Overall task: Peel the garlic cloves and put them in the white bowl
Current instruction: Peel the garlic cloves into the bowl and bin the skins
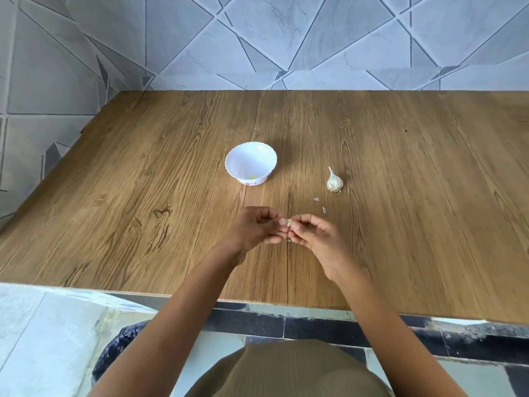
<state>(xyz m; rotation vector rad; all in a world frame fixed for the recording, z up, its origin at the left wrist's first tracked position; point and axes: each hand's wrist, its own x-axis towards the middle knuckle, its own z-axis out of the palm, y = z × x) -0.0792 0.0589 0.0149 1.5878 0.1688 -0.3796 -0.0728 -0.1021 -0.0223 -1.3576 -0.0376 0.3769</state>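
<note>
Though blurred, pink print (252, 183) on bowl (259, 157)

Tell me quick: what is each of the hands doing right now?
The left hand pinches the garlic clove between its fingertips.
The right hand pinches the same garlic clove from the other side.

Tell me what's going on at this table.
A person is peeling a garlic clove, pinching it between the left hand and right hand above the wooden table. The garlic bulb lies right of the white bowl, with bits of skin near it. The bowl holds a small yellowish bit.
</note>
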